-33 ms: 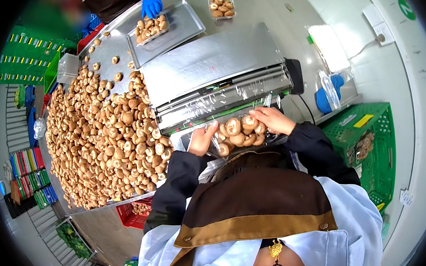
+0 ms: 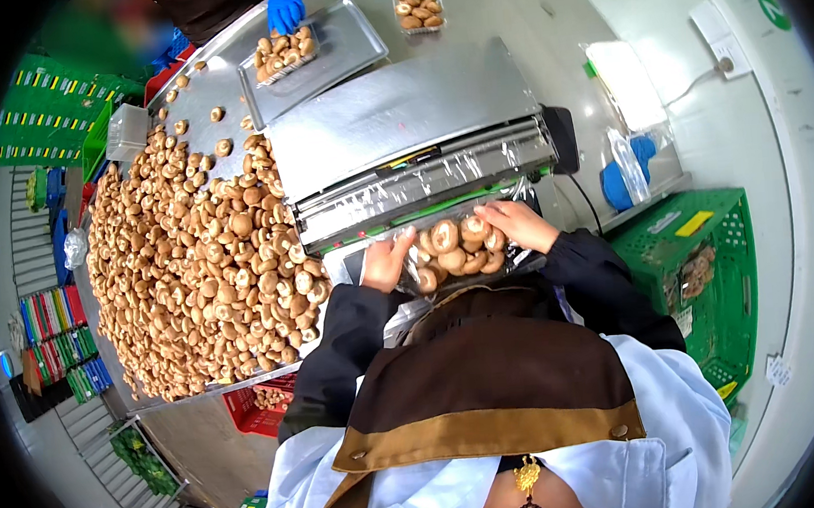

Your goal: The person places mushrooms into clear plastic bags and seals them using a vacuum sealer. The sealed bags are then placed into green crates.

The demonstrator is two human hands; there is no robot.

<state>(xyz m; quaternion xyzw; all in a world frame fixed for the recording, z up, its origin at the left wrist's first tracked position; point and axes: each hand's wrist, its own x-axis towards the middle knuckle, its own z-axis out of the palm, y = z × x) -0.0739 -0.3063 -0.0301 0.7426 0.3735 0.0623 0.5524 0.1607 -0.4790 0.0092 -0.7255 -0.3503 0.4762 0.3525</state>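
A tray of brown mushrooms [image 2: 451, 253] under clear film is in front of me, at the near edge of the wrapping machine [image 2: 406, 98]. My left hand [image 2: 387, 261] grips the tray's left end, thumb toward the mushrooms. My right hand [image 2: 520, 225] is closed on its upper right edge, fingers on the film. Most of the tray's sides and underside are hidden by film, glare and my hands. Just beyond it lies the machine's roller [image 2: 421, 179], with shiny film over it and a green strip along its near edge.
Left of the machine is a large heap of loose mushrooms [image 2: 210, 277]. Across the table a person's blue-gloved hand [image 2: 286, 8] touches a filled tray [image 2: 283, 53] on a metal tray [image 2: 359, 36]. Another filled tray [image 2: 419, 10] stands beyond. A green crate [image 2: 733, 259] is at right.
The film that stretched from the machine to the mushroom tray now looks parted at the green strip. My hands and the tray have barely moved.
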